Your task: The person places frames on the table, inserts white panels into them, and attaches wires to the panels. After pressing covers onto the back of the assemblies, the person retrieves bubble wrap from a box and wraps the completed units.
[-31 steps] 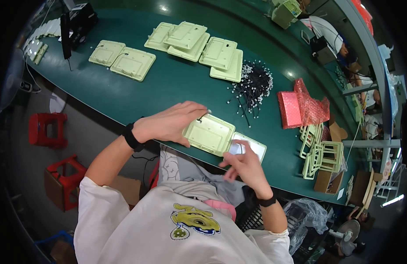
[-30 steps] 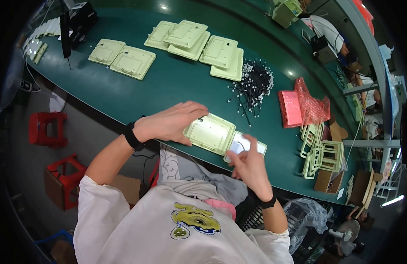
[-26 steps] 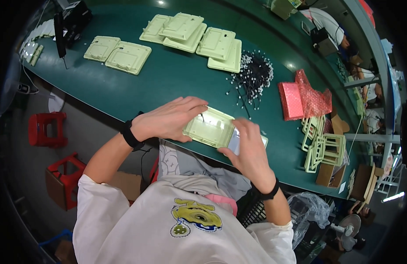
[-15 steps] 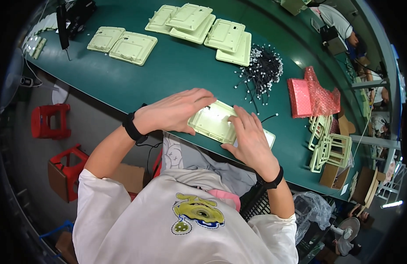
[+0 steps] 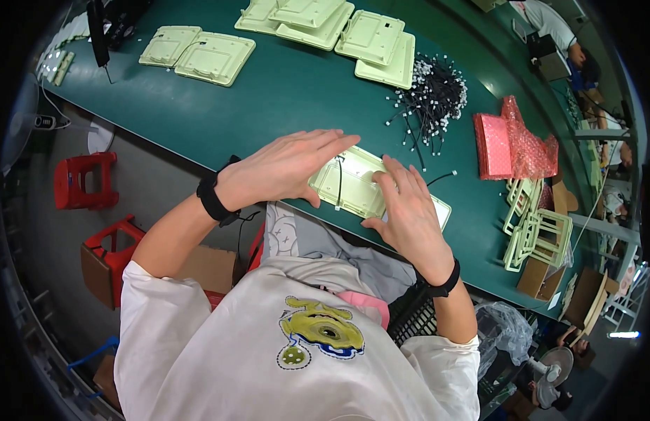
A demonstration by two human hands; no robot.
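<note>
A pale yellow-green plastic panel (image 5: pixel 360 184) lies near the table's front edge, its ribbed inside facing up. Across its left part runs a short black cable (image 5: pixel 339 184) with a white connector at the near end. My left hand (image 5: pixel 286 167) spans the panel's left side, fingers stretched along the far corner and thumb at the near one. On the other side my right hand (image 5: pixel 409 214) grips the panel, fingers over the far part and thumb at the near edge. Beyond that hand a second, white-faced panel (image 5: pixel 443 212) shows partly; the hand hides the rest.
Stacked panels (image 5: pixel 370 38) stand at the back, with two more panels (image 5: pixel 216 59) at far left. A heap of black cables (image 5: pixel 437 98), pink bubble wrap (image 5: pixel 497 147) and pale frames (image 5: pixel 539 235) lie to the right. A dark screwdriver (image 5: pixel 98 35) hangs far left.
The black cable now shows lying across the panel, where it was not visible before. Both hands keep their places at the panel. The whole view has shifted slightly.
</note>
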